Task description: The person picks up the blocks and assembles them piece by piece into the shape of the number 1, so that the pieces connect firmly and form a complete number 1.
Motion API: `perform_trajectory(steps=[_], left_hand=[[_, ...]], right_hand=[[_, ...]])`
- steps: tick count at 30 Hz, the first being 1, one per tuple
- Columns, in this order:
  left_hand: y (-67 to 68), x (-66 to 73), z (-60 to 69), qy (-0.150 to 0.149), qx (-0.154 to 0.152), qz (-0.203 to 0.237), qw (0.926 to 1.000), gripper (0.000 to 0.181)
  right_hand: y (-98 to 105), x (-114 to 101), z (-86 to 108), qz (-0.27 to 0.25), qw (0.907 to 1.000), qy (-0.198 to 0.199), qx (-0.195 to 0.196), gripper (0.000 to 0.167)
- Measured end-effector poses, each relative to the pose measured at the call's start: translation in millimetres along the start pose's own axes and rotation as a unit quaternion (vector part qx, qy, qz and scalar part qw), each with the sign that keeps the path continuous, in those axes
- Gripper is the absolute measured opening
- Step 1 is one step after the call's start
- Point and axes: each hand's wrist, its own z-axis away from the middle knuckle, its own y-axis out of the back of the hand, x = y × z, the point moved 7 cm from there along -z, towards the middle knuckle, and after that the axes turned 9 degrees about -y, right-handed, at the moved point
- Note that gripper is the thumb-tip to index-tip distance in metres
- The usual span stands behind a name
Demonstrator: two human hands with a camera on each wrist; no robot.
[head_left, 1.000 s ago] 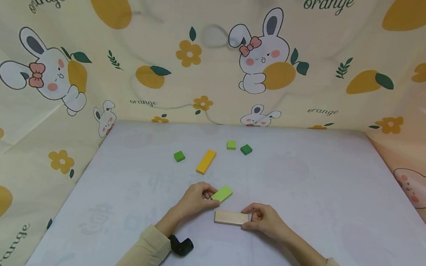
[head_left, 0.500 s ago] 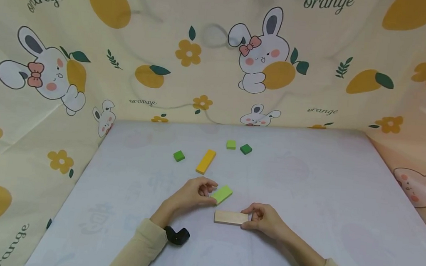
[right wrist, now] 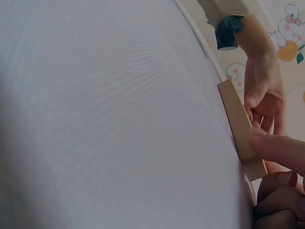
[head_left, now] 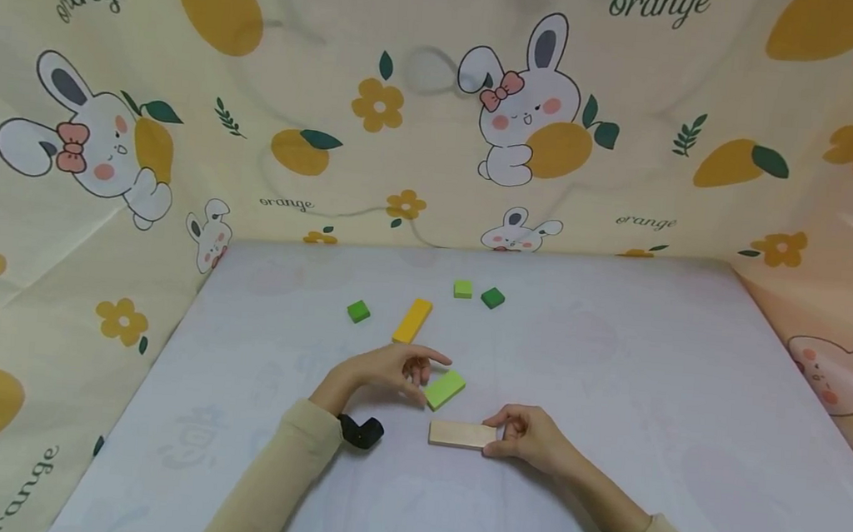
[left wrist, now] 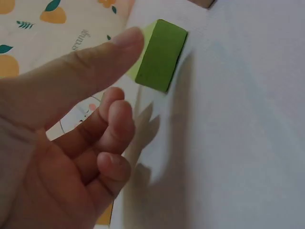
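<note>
In the head view a light green block [head_left: 445,390] lies slantwise on the white table. My left hand [head_left: 388,369] is just left of it, thumb and index finger spread apart, the other fingers bent loosely, holding nothing. The left wrist view shows the thumb of my left hand [left wrist: 76,138] in front of the green block [left wrist: 162,56]; whether they touch I cannot tell. A plain wooden block [head_left: 458,435] lies nearer the front, its right end pinched by my right hand [head_left: 533,438]. In the right wrist view, thumb and fingers grip the wooden block [right wrist: 240,129].
Behind my left hand lies a yellow block [head_left: 412,321]. Farther back are a small green block [head_left: 358,312] on the left, a light green one [head_left: 463,289] and a dark green one [head_left: 493,298]. A patterned cloth [head_left: 434,166] surrounds the table [head_left: 651,375].
My left hand has let go of the light green block and moved slightly back and left, its index finger now extended. My right hand and the wooden block have stayed in place.
</note>
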Motion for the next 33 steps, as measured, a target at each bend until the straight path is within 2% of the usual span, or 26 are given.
perform_trajectory(steps=[6,14,20,26,33], left_hand=[[-5.1,-0.4,-11.0,0.001,-0.052,0.002,0.9986,0.073],[-6.6,-4.4,-15.7,0.017,-0.080,-0.008,0.9966,0.078],[-7.1,-3.2,-17.0,0.034,-0.087,-0.014,0.9955,0.078],[-7.8,-2.5,-18.6,0.037,-0.086,-0.021,0.9954,0.073],[-7.3,-4.6,-16.7,0.036,-0.067,-0.018,0.9969,0.068]], right_hand=[[0,-1,0.6,-0.027,0.9996,-0.013,-0.005,0.035],[-1,-1,1.1,-0.033,0.9993,-0.011,-0.010,0.036],[0,-1,0.4,-0.030,0.9993,-0.018,-0.014,0.037],[-1,1,-0.4,-0.024,0.9995,-0.017,-0.016,0.036],[-1,0,0.2,-0.018,0.9998,-0.011,-0.007,0.035]])
